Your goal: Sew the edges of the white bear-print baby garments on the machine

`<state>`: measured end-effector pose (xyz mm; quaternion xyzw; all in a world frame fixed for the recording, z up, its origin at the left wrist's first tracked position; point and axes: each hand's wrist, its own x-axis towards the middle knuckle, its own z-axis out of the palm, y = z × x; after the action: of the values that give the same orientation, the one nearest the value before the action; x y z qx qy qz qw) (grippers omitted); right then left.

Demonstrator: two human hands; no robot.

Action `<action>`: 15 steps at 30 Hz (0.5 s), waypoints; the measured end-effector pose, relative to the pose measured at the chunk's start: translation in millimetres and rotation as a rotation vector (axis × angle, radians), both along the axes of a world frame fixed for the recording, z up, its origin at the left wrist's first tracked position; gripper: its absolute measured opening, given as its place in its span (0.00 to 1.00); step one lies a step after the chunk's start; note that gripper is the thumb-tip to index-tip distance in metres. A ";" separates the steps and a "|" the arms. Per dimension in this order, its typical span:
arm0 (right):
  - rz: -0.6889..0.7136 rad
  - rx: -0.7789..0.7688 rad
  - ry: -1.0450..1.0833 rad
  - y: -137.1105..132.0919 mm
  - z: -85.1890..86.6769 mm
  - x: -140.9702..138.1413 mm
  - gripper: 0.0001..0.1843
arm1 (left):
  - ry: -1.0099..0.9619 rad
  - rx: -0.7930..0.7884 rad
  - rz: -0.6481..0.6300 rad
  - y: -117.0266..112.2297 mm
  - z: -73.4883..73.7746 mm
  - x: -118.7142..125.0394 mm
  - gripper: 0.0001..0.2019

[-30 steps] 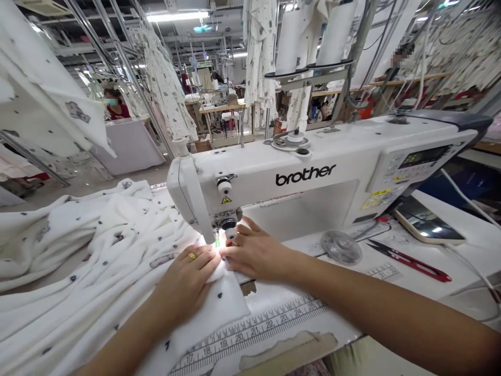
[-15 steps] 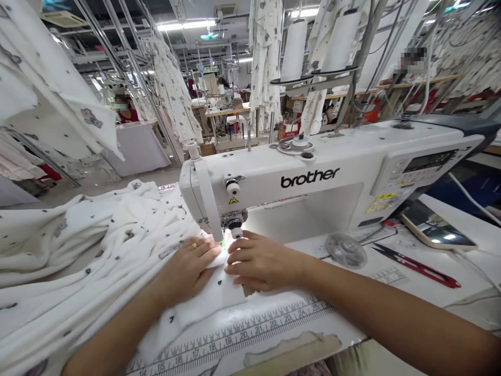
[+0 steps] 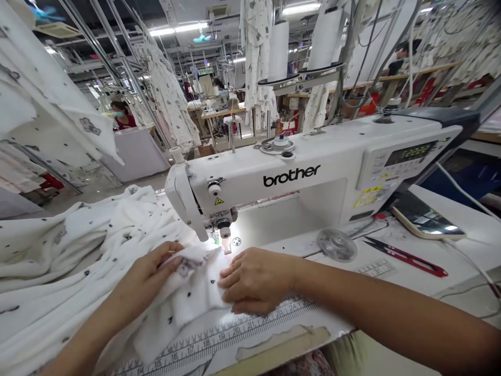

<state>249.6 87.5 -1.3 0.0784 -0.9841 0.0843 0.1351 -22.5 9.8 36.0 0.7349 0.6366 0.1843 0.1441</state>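
White fabric with small dark prints (image 3: 199,290) lies under the sewing machine's head and spreads to the left. My left hand (image 3: 154,269) pinches an edge of it between thumb and fingers, raising a fold just left of the needle area. At the fabric's right edge, my right hand (image 3: 254,282) has its fingers bent and pressed together on the cloth; its palm side is hidden. Both hands are in front of the lit presser foot (image 3: 216,239). The white "brother" sewing machine (image 3: 254,177) stands behind them.
Right of my hands lie a clear plastic disc (image 3: 337,244), red-handled thread snips (image 3: 407,257) and a phone (image 3: 428,214). A printed ruler (image 3: 219,337) runs along the table front. Thread cones (image 3: 278,52) stand above the machine. Hanging printed cloth and other people are further back.
My left hand has drawn back leftward from the needle area and lifted a fold of fabric. My right hand has come down toward the table's front edge. The camera view has shifted slightly.
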 end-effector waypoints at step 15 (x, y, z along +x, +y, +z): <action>0.037 0.043 0.036 -0.7 1.8 -3.1 0.10 | 0.424 0.384 -0.156 -12.6 -49.2 0.3 0.19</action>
<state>246.5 86.8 0.5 0.1011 -0.9815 0.0640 0.1495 -22.1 -2.8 -13.2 0.8176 0.5475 0.1320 -0.1201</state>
